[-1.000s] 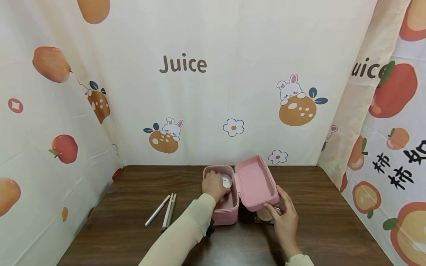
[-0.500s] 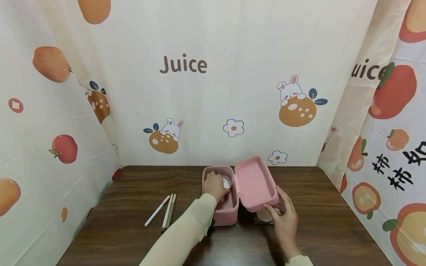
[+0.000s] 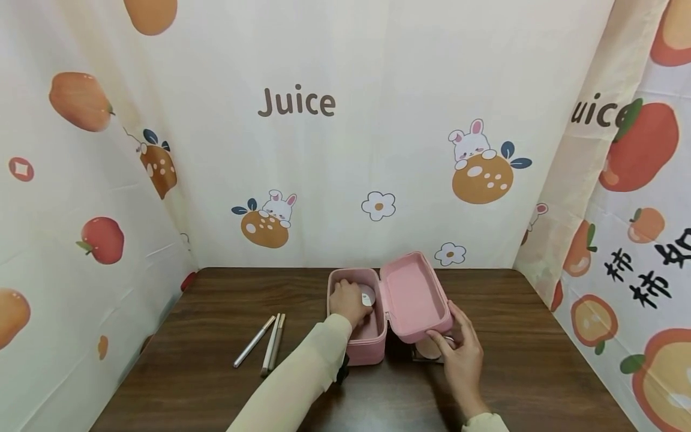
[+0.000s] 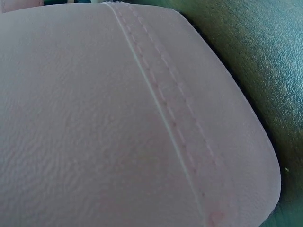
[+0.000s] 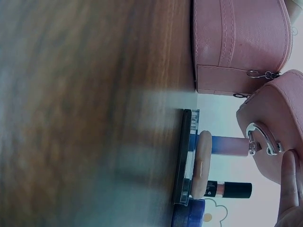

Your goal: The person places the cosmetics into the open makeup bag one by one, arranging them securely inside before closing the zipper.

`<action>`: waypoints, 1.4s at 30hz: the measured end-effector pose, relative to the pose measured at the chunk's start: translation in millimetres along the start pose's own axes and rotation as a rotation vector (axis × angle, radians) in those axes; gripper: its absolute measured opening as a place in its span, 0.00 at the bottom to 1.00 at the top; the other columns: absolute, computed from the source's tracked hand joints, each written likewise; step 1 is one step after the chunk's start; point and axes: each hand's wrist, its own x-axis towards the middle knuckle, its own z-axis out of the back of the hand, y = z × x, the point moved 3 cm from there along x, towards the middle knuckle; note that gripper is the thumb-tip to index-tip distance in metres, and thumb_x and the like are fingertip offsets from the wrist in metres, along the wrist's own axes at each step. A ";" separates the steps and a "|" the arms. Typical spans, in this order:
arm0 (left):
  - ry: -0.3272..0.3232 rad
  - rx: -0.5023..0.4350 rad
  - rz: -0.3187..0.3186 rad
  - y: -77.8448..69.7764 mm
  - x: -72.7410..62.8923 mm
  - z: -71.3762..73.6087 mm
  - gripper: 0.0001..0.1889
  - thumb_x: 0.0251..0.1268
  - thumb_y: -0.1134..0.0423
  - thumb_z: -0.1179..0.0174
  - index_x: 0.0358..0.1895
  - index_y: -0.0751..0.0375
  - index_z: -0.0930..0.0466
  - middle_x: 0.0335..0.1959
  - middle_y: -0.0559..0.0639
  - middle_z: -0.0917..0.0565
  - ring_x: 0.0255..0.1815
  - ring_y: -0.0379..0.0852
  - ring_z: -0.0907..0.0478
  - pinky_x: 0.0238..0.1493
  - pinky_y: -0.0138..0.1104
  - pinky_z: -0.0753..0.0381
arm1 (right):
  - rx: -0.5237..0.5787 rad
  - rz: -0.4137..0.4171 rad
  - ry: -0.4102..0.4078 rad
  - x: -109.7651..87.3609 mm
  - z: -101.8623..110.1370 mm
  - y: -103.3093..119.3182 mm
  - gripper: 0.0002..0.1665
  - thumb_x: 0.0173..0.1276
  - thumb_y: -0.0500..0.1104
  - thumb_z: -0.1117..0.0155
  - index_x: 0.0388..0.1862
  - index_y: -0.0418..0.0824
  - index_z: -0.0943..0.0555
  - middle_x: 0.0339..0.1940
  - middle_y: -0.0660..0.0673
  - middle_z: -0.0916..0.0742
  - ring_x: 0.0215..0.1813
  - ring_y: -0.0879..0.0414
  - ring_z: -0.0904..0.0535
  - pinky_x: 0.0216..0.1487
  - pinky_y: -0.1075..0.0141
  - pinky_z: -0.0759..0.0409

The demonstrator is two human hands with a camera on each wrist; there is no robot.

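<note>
A pink zip-up cosmetic case (image 3: 367, 353) stands on the table with its lid (image 3: 415, 297) swung out to the right. My left hand (image 3: 349, 300) reaches down inside the case, fingers curled at a round, pale-topped container (image 3: 368, 294); the hand partly hides it. My right hand (image 3: 463, 354) grips the lid's near right corner between thumb and fingers. In the left wrist view the stitched case wall (image 4: 94, 118) fills most of the picture. The right wrist view shows the lid's silver handle (image 5: 258, 130) beside my fingers (image 5: 289, 184).
Several slim sticks, some like makeup brushes (image 3: 272, 345), lie left of the case. Beneath the lid are a flat clear-and-black palette (image 5: 182, 156), a beige round puff (image 5: 201, 165), a pink tube (image 5: 229, 145), a black-capped tube (image 5: 236, 190) and a blue jar (image 5: 189, 215).
Both hands keep nearly the same place. The round container's top has tilted or turned slightly by my left hand. The head view has shifted a little.
</note>
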 end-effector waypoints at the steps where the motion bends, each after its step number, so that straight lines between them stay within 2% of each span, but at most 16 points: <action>1: 0.003 -0.006 0.002 -0.2 -0.2 0.8 0.32 0.48 0.44 0.26 0.49 0.66 0.18 0.46 0.61 0.22 0.50 0.55 0.24 0.45 0.44 0.16 | 0.000 0.002 0.000 0.3 0.0 0.2 0.41 0.46 0.20 0.27 0.63 0.28 0.25 0.61 0.30 0.21 0.40 0.75 0.18 0.37 0.78 0.19; 8: 0.011 -0.013 0.007 0.0 1.6 1.4 0.32 0.48 0.44 0.26 0.50 0.66 0.18 0.47 0.61 0.22 0.52 0.55 0.24 0.48 0.44 0.17 | 0.020 0.016 0.002 1.5 -0.6 0.6 0.41 0.46 0.19 0.27 0.63 0.27 0.25 0.61 0.29 0.21 0.40 0.75 0.18 0.38 0.77 0.19; 16: 0.002 -0.007 0.022 0.4 1.8 -1.3 0.33 0.47 0.44 0.26 0.50 0.67 0.19 0.44 0.60 0.23 0.50 0.54 0.24 0.46 0.43 0.17 | 0.034 0.017 0.010 1.6 -1.3 0.2 0.41 0.46 0.19 0.28 0.63 0.27 0.26 0.61 0.29 0.22 0.42 0.75 0.19 0.39 0.78 0.19; 22: 0.004 -0.007 0.023 1.1 1.7 -2.3 0.33 0.46 0.44 0.25 0.49 0.67 0.18 0.44 0.61 0.23 0.49 0.54 0.24 0.45 0.43 0.17 | 0.024 0.014 0.011 1.5 -1.3 -0.4 0.41 0.46 0.19 0.27 0.63 0.27 0.26 0.61 0.30 0.21 0.40 0.74 0.19 0.38 0.77 0.19; 28: 0.021 -0.014 0.012 0.8 1.1 -2.5 0.30 0.47 0.45 0.25 0.46 0.67 0.16 0.46 0.62 0.22 0.51 0.56 0.23 0.46 0.44 0.17 | 0.010 0.012 0.010 0.7 -1.4 -0.9 0.41 0.46 0.20 0.27 0.63 0.27 0.25 0.61 0.30 0.21 0.39 0.75 0.19 0.38 0.78 0.19; 42: 0.018 -0.026 0.009 -0.8 2.5 -4.8 0.27 0.46 0.46 0.24 0.41 0.67 0.15 0.45 0.63 0.22 0.49 0.57 0.23 0.45 0.45 0.17 | 0.021 0.005 0.000 -0.9 -0.2 1.5 0.41 0.46 0.19 0.28 0.63 0.27 0.25 0.61 0.29 0.21 0.40 0.75 0.18 0.38 0.78 0.19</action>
